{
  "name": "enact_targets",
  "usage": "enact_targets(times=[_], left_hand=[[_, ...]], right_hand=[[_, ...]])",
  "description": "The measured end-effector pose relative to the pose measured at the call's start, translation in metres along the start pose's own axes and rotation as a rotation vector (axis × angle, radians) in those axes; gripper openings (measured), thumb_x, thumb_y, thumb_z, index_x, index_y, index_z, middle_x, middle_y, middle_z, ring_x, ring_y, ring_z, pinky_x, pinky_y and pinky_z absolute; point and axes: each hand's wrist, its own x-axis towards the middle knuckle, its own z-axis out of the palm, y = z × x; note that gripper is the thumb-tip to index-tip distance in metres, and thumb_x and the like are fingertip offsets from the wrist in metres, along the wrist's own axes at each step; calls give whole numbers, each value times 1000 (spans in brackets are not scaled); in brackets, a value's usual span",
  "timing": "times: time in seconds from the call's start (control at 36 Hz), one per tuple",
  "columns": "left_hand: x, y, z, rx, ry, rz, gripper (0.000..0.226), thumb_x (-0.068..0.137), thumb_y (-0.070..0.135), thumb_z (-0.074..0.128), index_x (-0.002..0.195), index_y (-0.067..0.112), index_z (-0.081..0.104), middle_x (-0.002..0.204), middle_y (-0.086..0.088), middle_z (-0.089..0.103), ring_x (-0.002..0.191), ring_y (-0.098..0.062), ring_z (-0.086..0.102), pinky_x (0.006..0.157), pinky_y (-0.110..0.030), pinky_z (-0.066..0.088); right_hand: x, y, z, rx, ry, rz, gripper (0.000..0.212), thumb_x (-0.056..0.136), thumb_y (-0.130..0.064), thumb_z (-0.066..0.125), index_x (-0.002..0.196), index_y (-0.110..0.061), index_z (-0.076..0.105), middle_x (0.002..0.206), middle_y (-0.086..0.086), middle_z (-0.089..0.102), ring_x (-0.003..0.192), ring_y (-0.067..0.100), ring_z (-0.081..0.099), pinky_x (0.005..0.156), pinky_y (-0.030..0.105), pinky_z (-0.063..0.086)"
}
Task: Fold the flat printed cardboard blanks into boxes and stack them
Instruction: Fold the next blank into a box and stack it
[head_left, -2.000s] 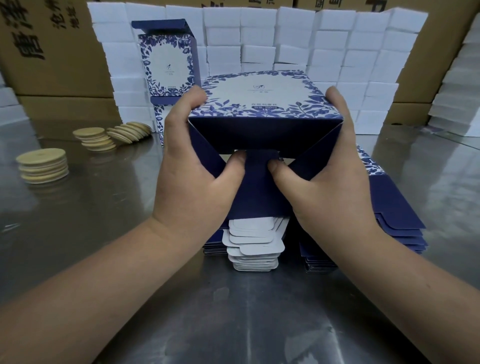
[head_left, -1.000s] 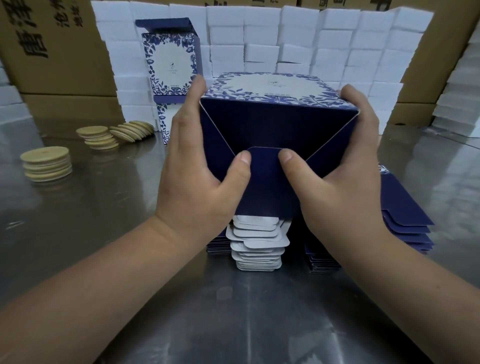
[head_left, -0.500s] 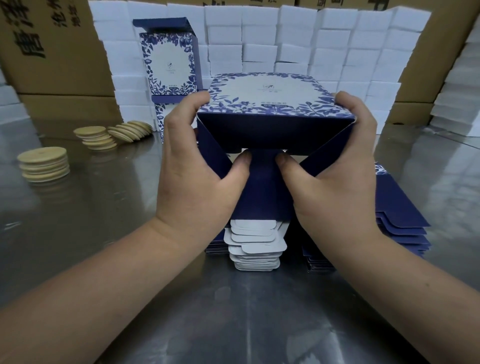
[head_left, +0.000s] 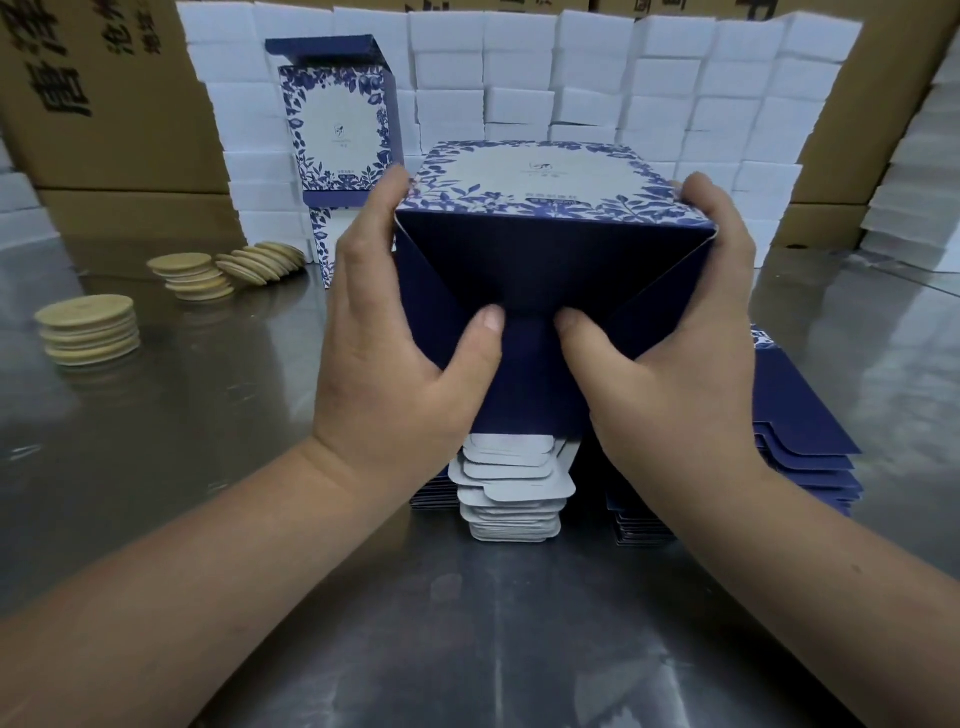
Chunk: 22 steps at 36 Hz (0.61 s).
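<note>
I hold a blue-and-white floral box (head_left: 545, 187) in the air over the pile of flat blanks (head_left: 511, 483), its dark blue end facing me. My left hand (head_left: 395, 358) grips its left side with the fingers wrapped over the edge. My right hand (head_left: 670, 364) grips the right side the same way. Both thumbs press on the end flaps at the centre of the dark blue face (head_left: 524, 270). A finished box (head_left: 340, 130) with its lid flap up stands on another box at the back left.
The steel table (head_left: 208, 415) carries two piles of round wooden lids (head_left: 91, 330) (head_left: 200, 275) on the left. A wall of white boxes (head_left: 597, 83) runs along the back, with brown cartons (head_left: 104, 104) behind it. Dark blue blanks (head_left: 810, 457) jut out at the right.
The box tipped up and back down slightly while my thumbs pushed the end flaps inward; the flaps now lie closer to the box's end. Both hands stay where they were.
</note>
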Motion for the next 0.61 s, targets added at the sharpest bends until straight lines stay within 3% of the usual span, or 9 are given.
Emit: enact_targets(times=[0.06, 0.17, 0.22, 0.28, 0.36, 0.42, 0.47, 0.53, 0.61], left_hand=[[0, -1, 0, -6, -34, -1, 76, 82, 28, 51, 142, 3, 12, 142, 11, 22, 134, -2, 23, 112, -16, 19], [3, -2, -2, -108, -122, -22, 77, 86, 30, 45, 142, -11, 12, 148, -20, 29, 138, -26, 30, 112, -44, 28], [2, -4, -2, -113, -103, -11, 71, 89, 30, 38, 141, -12, 15, 145, -22, 32, 136, -27, 33, 110, -46, 30], [-1, -6, -3, -134, -45, -26, 62, 91, 31, 31, 141, -4, 16, 145, -16, 33, 134, -16, 34, 111, -37, 30], [1, -8, -5, -216, 49, -128, 51, 90, 39, 23, 135, 16, 21, 135, 5, 39, 126, 1, 40, 108, -27, 32], [5, -10, -6, -261, 90, -258, 58, 85, 49, 19, 133, 20, 36, 130, 5, 49, 123, -8, 47, 106, -31, 36], [9, -11, -8, -257, 99, -371, 67, 83, 54, 17, 131, 18, 48, 126, 3, 57, 116, -6, 52, 100, -22, 38], [12, -14, -9, -261, 100, -459, 62, 85, 49, 19, 126, 20, 55, 119, 5, 61, 106, 1, 55, 90, -11, 39], [16, -15, -9, -271, 79, -552, 47, 88, 42, 28, 112, 24, 63, 105, 14, 66, 100, 2, 58, 85, -11, 41]], right_hand=[[0, 0, -1, 5, -29, 16, 84, 76, -25, 64, 147, -23, 19, 137, -28, 32, 132, -4, 31, 105, 17, 31], [1, -2, -3, 91, -65, 86, 91, 73, -38, 61, 149, -19, 14, 151, -6, 32, 137, 6, 33, 110, 37, 35], [3, -3, -5, 152, -75, 84, 85, 73, -43, 55, 146, -12, 24, 145, 0, 41, 132, 10, 40, 107, 40, 38], [4, -3, -6, 194, -60, 74, 66, 77, -44, 46, 135, -14, 41, 131, -2, 53, 122, 10, 49, 103, 39, 42], [8, -1, -8, 192, -1, 129, 40, 81, -54, 31, 102, -33, 56, 108, -11, 60, 107, 5, 54, 95, 30, 44], [11, 3, -11, 236, 23, 224, 43, 80, -60, 28, 85, -34, 61, 98, -12, 63, 94, 5, 58, 84, 27, 47], [14, 5, -14, 322, 31, 333, 46, 83, -58, 26, 79, -38, 67, 91, -17, 69, 85, 1, 63, 69, 23, 51], [17, 6, -16, 283, 17, 333, 53, 91, -52, 23, 67, -41, 70, 78, -21, 69, 72, -6, 63, 58, 16, 49], [22, 6, -19, 263, -8, 357, 67, 102, -41, 22, 52, -39, 68, 65, -18, 68, 58, -5, 60, 48, 15, 45]])
